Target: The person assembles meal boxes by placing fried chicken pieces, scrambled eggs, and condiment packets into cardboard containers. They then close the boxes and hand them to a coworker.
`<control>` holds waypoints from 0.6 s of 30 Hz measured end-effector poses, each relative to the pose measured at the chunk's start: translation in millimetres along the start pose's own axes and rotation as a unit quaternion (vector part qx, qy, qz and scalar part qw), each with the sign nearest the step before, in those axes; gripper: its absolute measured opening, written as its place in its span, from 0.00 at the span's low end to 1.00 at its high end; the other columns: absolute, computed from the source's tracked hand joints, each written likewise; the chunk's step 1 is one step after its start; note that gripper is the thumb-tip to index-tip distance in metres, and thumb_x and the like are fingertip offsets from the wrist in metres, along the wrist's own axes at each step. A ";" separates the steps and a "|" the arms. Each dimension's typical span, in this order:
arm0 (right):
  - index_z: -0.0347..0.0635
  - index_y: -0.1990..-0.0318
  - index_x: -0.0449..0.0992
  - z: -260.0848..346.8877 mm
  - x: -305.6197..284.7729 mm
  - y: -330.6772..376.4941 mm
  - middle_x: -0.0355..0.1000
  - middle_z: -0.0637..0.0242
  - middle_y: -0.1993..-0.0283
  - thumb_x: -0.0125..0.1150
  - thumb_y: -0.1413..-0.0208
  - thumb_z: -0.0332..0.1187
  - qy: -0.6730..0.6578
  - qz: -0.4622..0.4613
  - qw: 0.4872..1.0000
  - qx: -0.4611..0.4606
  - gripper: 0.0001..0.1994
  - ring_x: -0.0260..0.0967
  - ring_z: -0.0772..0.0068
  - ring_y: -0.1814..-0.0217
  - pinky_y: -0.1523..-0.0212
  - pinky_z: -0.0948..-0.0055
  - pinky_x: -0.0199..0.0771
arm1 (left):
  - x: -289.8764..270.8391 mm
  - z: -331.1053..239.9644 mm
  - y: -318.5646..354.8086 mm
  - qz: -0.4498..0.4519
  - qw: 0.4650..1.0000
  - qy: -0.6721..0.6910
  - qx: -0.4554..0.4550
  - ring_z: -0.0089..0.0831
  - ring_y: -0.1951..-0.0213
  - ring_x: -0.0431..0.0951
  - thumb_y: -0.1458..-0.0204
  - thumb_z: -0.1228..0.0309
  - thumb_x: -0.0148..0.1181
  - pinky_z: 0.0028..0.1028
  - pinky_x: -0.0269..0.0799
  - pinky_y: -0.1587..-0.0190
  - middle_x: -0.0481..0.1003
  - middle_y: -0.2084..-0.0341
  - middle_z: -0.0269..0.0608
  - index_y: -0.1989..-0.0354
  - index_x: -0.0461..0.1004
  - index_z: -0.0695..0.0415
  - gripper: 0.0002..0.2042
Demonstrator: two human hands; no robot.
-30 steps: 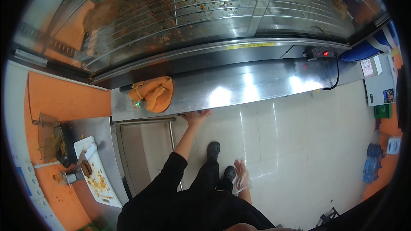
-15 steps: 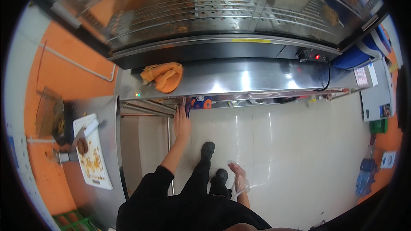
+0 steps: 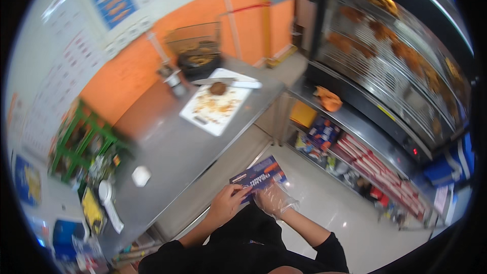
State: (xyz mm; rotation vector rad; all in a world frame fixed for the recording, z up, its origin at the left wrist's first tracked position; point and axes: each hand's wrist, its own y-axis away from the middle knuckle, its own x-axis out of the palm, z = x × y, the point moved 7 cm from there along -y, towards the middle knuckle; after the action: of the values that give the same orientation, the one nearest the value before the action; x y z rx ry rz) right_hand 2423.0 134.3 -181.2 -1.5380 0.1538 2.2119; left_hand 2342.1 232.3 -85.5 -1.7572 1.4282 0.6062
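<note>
A flat dark blue and orange cardboard box (image 3: 263, 169) is in front of my body, held up over the floor. My bare left hand (image 3: 228, 204) grips its near left side, fingers lying across the printed face. My right hand (image 3: 274, 199), in a clear plastic glove, closes on its near right side. On the steel table ahead lies a white cutting board (image 3: 203, 116) scattered with golden crumbs. A knife (image 3: 247, 84) with a white handle and a round brown piece of food (image 3: 217, 89) rest on it.
The steel table (image 3: 167, 147) runs along my left, with a green crate (image 3: 76, 147) and a dark pan (image 3: 200, 62) on it. To the right, a heated glass cabinet (image 3: 390, 66) stands above a shelf of folded cartons (image 3: 375, 172). An orange cloth (image 3: 328, 99) lies beside the cabinet.
My view has swung left toward the steel table. My left hand has come away from the under-counter shelf, and the blue box is now between both hands. My right hand has risen to it.
</note>
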 end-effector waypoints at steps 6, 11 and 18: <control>0.45 0.56 0.74 153.0 46.6 -68.3 0.75 0.59 0.60 0.56 0.53 0.33 0.020 0.085 0.963 -0.256 0.14 0.73 0.54 0.56 0.53 0.56 0.71 | -123.9 79.6 149.6 -0.344 0.904 0.053 -0.249 0.41 0.66 0.78 0.53 0.77 0.66 0.34 0.74 0.65 0.76 0.67 0.42 0.64 0.75 0.60 0.08; 0.42 0.52 0.74 272.8 117.5 -107.7 0.72 0.60 0.56 0.53 0.52 0.29 -0.030 0.027 0.907 -0.419 0.17 0.68 0.56 0.48 0.45 0.56 0.67 | -213.1 143.6 268.9 -0.506 0.781 -0.251 -0.264 0.41 0.56 0.74 0.53 0.79 0.64 0.35 0.70 0.57 0.75 0.64 0.43 0.69 0.72 0.59 0.06; 0.43 0.59 0.77 378.2 234.9 -178.9 0.74 0.60 0.58 0.54 0.51 0.31 -0.090 0.099 0.906 -0.401 0.11 0.68 0.58 0.47 0.47 0.61 0.68 | -245.6 256.7 349.9 -0.440 0.746 -0.346 -0.359 0.61 0.37 0.53 0.46 0.73 0.56 0.53 0.51 0.38 0.57 0.40 0.62 0.53 0.73 0.54 0.12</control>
State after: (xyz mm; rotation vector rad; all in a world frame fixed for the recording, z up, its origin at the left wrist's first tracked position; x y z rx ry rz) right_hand 2102.9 488.9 -226.0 -1.7272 -0.7886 2.7459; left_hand 1970.5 560.0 -141.8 -2.1330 -0.2737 1.1652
